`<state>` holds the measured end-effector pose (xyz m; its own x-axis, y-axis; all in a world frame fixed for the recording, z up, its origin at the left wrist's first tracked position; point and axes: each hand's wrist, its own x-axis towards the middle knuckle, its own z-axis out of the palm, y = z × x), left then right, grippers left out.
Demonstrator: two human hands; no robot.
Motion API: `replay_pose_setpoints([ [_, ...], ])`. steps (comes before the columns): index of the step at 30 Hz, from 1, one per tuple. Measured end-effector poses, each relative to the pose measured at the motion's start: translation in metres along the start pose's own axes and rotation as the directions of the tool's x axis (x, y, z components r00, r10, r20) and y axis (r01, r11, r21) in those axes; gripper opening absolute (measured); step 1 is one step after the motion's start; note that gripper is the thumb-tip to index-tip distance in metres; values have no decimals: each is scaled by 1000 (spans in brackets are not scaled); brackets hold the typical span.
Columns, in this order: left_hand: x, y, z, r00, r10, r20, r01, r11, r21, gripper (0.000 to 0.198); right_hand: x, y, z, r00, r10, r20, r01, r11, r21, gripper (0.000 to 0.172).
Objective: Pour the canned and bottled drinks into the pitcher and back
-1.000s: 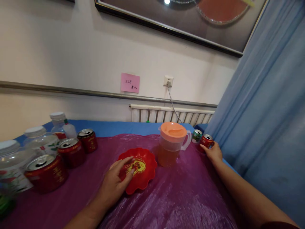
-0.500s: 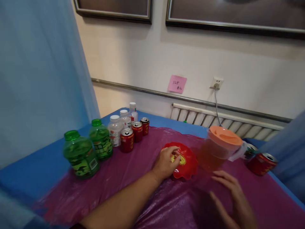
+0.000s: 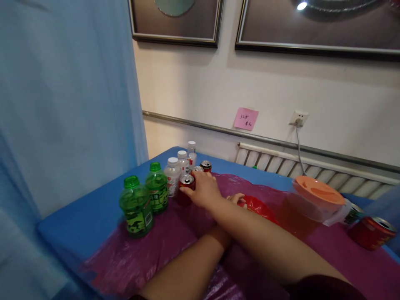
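My right hand [image 3: 204,189] reaches across to the left, with thumb and fingers around the near red drink can [image 3: 185,198]. Behind that can stand another red can [image 3: 197,169], partly covered by my fingers, and a darker can [image 3: 205,166]. Under my crossing right forearm, my left hand [image 3: 236,198] shows only in part, its fingers apart at the edge of a red scalloped dish [image 3: 258,207]. I see nothing held in it. The right forearm hides part of the dish.
Two green bottles [image 3: 136,210] and several white-capped clear bottles [image 3: 173,175] stand left of the cans. On the right are an orange-lidded pitcher [image 3: 318,196] of amber liquid and a tilted red can [image 3: 371,232]. A purple plastic sheet [image 3: 175,246] covers the blue table.
My right hand has moved from beside the pitcher, over my left arm, to the near red can. My left hand stays by the dish. The camera view has shifted left.
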<state>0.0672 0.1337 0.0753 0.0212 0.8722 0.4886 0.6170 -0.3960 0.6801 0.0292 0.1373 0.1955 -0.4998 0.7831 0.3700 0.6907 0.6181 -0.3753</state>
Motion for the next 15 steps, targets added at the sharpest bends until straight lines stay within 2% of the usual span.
replay_pose_setpoints([
  [2,0,0,-2,1000,-12,-9,12,1000,-11,25,14,-6,8,1000,28,7,-28,999,-25,50],
  [5,2,2,-7,1000,-8,-24,8,999,-31,34,21,-10,18,999,34,7,-34,999,-36,43],
  [8,3,2,-9,1000,-1,-24,0,999,-42,38,16,-11,20,1000,31,-5,-31,999,-29,39],
  [10,4,1,-6,1000,8,-9,-9,999,-42,38,7,-10,17,999,26,-25,-27,1000,-16,43],
  [13,5,0,0,1000,27,13,-27,999,-35,28,-16,-3,5,987,-14,-161,36,990,135,50],
  [15,5,1,3,998,53,33,-52,998,-43,26,-37,10,-10,941,-41,-337,145,946,291,55],
])
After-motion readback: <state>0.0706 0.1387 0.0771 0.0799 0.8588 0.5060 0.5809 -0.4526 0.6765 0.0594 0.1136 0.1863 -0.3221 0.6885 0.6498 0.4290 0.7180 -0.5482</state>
